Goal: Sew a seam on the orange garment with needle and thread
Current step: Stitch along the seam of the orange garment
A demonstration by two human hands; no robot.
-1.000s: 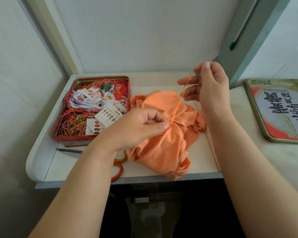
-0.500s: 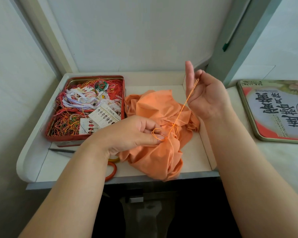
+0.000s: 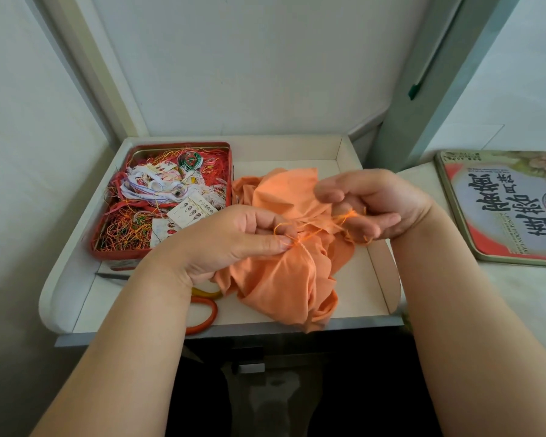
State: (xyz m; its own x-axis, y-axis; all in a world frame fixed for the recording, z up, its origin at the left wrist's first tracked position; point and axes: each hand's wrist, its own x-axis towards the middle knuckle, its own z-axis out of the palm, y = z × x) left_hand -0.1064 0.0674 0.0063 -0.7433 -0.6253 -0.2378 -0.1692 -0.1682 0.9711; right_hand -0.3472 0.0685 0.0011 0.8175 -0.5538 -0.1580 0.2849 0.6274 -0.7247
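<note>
Plain orange garment (image 3: 284, 279), with matching orange thread (image 3: 309, 236). At 9 o'clock, red tin (image 3: 161, 253) of red, orange, white and green threads. At 7 o'clock, orange scissor handle (image 3: 205, 316). At 3 o'clock, green-rimmed lid (image 3: 505, 209), red-bordered, black characters. White counter (image 3: 360, 279).

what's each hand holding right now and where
Left hand pinches the orange garment at its gathered seam; right hand holds the orange thread looped around its fingers.
</note>
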